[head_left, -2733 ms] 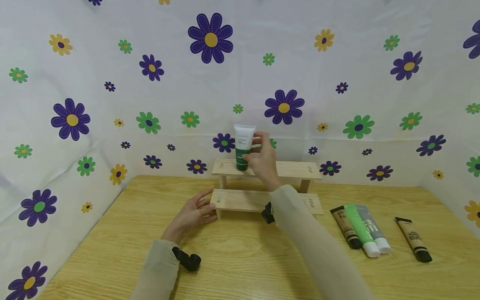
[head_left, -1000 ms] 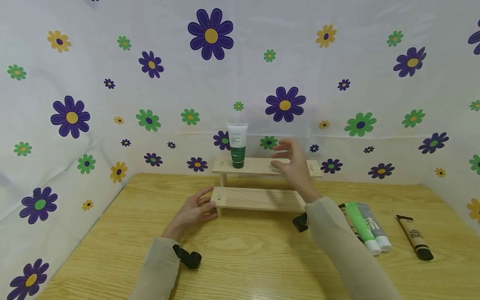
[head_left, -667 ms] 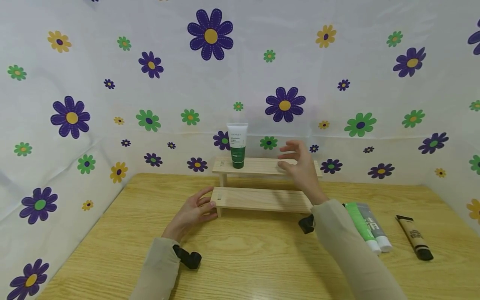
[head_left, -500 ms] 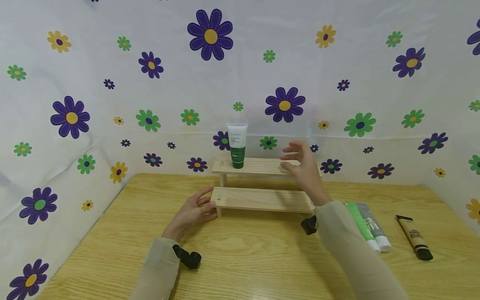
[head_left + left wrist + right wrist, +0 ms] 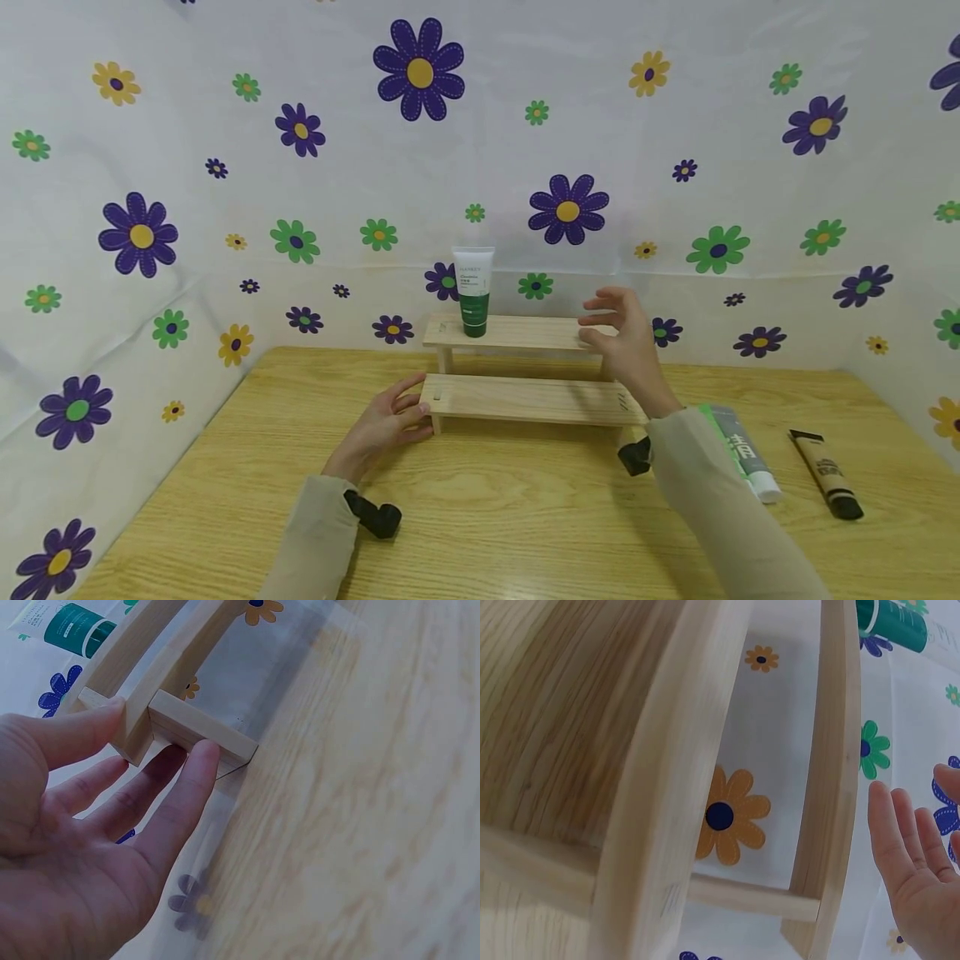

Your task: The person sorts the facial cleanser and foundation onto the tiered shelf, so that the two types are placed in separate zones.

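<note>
A white and green squeeze tube [image 5: 473, 292] stands cap-down near the left end of the upper board of a two-step wooden stand [image 5: 525, 398]. With thumb on the lower board's left end and fingers against its side and leg, my left hand [image 5: 378, 429] holds the stand. In the left wrist view, the thumb of the left hand [image 5: 97, 847] presses the board's corner. My right hand [image 5: 630, 350] hovers by the upper board's right end, holding nothing. Its fingers are loosely bent and apart from the thumb. In the right wrist view, the right hand [image 5: 922, 877] is beside the upper board.
On the wooden table [image 5: 465, 517], right of the stand, lie a grey tube [image 5: 742, 450] and a green tube [image 5: 718, 427], which the right sleeve mostly covers. Farther right lies a tan tube [image 5: 825, 475] with a black cap. A flower-printed sheet [image 5: 480, 150] hangs behind.
My right hand has let go of the white and green tube, now standing on the upper board, and moved right. The sleeve now hides another tan tube. My left hand stays at the stand.
</note>
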